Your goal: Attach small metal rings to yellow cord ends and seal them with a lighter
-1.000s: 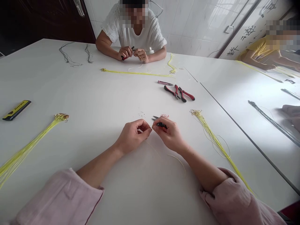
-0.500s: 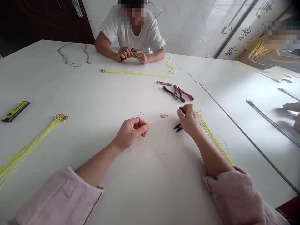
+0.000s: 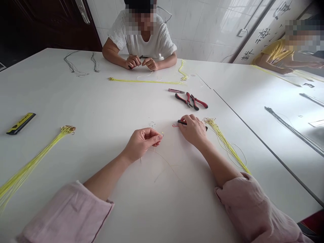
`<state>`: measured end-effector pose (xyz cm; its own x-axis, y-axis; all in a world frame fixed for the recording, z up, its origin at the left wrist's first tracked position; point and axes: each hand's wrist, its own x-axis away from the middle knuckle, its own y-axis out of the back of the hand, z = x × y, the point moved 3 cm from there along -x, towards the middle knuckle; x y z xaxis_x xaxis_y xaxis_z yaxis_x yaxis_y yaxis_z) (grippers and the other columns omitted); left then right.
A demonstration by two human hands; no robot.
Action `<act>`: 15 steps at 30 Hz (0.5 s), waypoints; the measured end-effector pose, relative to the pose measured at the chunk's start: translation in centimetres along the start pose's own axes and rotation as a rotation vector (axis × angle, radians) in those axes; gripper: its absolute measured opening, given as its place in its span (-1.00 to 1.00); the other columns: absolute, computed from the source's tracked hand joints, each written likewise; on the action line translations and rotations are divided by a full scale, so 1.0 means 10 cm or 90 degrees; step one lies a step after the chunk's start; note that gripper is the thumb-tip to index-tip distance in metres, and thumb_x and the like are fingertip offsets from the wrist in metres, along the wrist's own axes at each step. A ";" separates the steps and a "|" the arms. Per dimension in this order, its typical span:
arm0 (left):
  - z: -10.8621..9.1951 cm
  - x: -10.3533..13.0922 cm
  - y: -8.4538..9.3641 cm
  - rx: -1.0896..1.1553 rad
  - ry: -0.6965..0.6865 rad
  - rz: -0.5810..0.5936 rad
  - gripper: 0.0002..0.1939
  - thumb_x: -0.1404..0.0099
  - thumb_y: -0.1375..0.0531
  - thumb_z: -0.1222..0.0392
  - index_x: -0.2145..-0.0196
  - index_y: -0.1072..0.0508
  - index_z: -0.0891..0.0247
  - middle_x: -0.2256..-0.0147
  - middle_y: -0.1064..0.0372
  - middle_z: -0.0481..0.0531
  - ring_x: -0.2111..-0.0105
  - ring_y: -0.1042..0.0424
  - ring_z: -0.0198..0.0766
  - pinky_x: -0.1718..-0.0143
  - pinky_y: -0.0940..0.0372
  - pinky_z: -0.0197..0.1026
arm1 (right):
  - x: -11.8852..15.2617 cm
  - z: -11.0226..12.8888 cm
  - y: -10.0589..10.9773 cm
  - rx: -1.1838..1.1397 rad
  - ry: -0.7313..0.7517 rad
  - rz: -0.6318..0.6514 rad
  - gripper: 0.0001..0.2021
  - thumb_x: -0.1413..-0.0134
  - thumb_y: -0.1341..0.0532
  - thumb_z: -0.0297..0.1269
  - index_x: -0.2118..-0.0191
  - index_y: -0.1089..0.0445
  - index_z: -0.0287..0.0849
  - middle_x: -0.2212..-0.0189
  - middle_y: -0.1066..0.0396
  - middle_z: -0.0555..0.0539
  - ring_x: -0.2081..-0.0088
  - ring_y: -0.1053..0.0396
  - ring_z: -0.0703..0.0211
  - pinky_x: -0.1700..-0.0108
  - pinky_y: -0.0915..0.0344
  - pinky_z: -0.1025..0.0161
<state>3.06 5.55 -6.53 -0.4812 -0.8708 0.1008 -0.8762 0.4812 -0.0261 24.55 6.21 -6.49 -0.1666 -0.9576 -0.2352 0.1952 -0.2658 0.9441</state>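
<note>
My left hand [image 3: 145, 142] is closed in a pinch on a small fish hook [image 3: 162, 134]. A thin pale line [image 3: 165, 160] trails from that hand down across the white table. My right hand [image 3: 193, 130] rests low over the table with bent fingers around black thread snips [image 3: 182, 122]. The palm and fingers cover most of the snips. Just left of the right fingertips is a small red printed mark [image 3: 175, 125]. Beyond the left hand lie tiny dark bits [image 3: 152, 124]. Right of my right hand lies a bundle of yellow lines with hooks [image 3: 222, 138].
Two red-and-black pliers [image 3: 187, 100] and a red pen-like tool [image 3: 176, 90] lie ahead. At left are another hooked yellow bundle [image 3: 57, 140] and a yellow-black flat tool [image 3: 20, 124]. A co-worker [image 3: 144, 44] handles line opposite; a table seam [image 3: 253, 130] runs right.
My right hand has moved left and turned palm down with the snips; their blades, visible before, are now covered. The left hand keeps its pinch almost in place.
</note>
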 end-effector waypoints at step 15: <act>-0.01 -0.03 0.06 0.085 -0.018 -0.028 -0.73 -0.09 -0.31 -0.01 0.43 -0.47 0.27 0.40 -0.36 -0.01 0.38 -0.35 -0.33 0.22 -0.33 -0.18 | 0.25 -0.53 0.56 0.091 0.187 0.227 -0.59 -0.03 -0.05 -0.49 -0.01 -0.30 -0.06 0.04 -0.39 -0.12 0.02 -0.32 0.01 0.13 -0.26 0.10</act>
<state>2.70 6.11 -6.44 -0.4409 -0.8942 0.0771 -0.8913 0.4261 -0.1550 30.38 1.75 -2.98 0.1703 -0.9826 0.0737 0.0530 0.0838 0.9951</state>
